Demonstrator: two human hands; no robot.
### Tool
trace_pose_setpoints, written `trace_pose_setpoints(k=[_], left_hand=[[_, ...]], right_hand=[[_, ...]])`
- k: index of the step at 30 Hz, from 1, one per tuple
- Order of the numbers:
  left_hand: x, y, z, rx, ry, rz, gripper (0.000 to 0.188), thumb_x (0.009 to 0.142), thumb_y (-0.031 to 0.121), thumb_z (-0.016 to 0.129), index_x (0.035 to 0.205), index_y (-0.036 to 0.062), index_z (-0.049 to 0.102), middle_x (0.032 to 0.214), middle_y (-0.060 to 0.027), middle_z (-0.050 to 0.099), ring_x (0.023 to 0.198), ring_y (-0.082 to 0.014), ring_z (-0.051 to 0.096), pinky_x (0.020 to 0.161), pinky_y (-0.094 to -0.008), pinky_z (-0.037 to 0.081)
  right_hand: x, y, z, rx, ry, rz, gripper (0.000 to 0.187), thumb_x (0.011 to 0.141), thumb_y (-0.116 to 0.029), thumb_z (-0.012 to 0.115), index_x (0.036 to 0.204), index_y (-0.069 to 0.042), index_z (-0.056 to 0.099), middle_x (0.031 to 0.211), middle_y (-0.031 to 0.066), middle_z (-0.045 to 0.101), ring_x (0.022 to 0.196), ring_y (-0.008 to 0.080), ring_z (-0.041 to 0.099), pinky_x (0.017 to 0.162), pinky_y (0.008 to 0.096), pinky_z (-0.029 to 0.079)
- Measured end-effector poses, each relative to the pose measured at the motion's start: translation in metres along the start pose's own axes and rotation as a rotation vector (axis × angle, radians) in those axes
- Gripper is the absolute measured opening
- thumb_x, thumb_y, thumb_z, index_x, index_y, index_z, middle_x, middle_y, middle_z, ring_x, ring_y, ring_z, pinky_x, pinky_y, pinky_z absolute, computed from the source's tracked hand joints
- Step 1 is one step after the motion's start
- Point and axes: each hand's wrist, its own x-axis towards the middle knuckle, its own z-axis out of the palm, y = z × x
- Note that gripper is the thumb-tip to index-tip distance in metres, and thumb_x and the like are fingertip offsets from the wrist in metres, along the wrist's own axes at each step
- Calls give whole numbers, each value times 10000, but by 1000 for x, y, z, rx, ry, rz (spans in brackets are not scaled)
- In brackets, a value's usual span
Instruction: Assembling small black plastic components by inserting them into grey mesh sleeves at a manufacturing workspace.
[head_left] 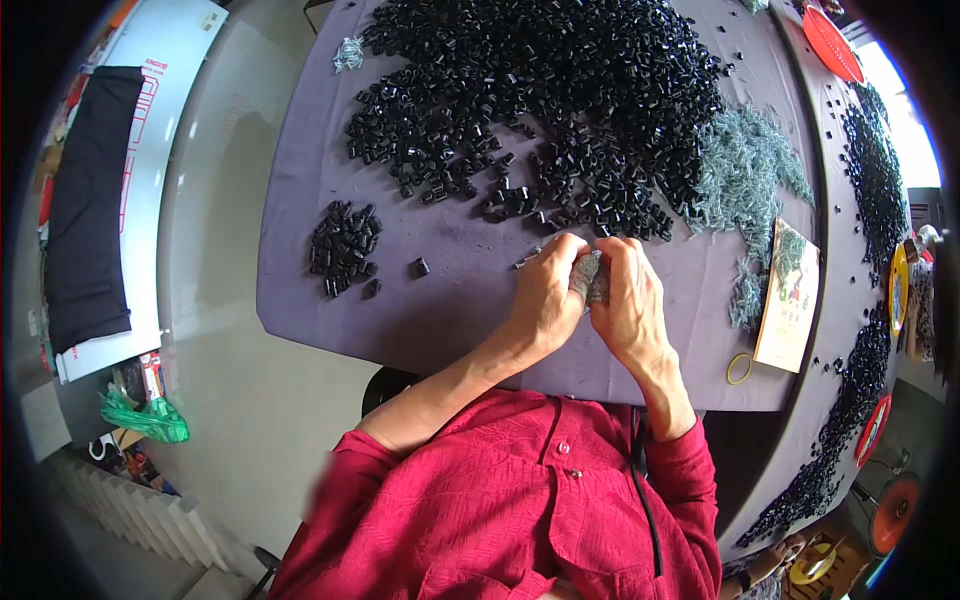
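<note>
My left hand (548, 295) and my right hand (632, 300) meet over the table's near edge, fingertips pinched together. Grey patterned wraps (584, 275) cover the thumbs. What the fingertips hold is hidden; black shows by the right fingertips, but I cannot tell whether it is held. A few clear pieces (527, 257) lie beside my left fingers. Beyond both hands spreads a big heap of small black plastic pieces (560, 100). A smaller cluster of black pieces (343, 247) sits to the left, with a single black piece (419, 267) near it. Right of the heap lie small clear plastic pieces (745, 170).
A printed booklet (790, 300) and a yellow ring (739, 369) lie right on the purple-grey tablecloth (450, 330). Another table holds more black pieces (850, 400), with a red basket (833, 45) at its far end. Dark cloth (95, 210) drapes a white box at left.
</note>
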Motion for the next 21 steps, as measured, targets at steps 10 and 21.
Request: trace_pose_setpoints(k=[10,21], left_hand=[[5,-4,-13,183,-300,-190,58,826,50,595,838,-7,601,717,-161,645,596,-237,635,543,-350,477],[15,7,-19,-382,-425,-578,97,876,86,560,889,22,632,602,8,559,485,-37,486,424,-212,361]], right_hand=[[-2,6,-10,383,124,288,537,602,164,530,1113,9,475,845,115,578,800,235,617,784,320,500],[-7,-1,-11,264,108,44,547,598,147,554,1120,-6,490,867,124,560,814,277,602,758,340,495]])
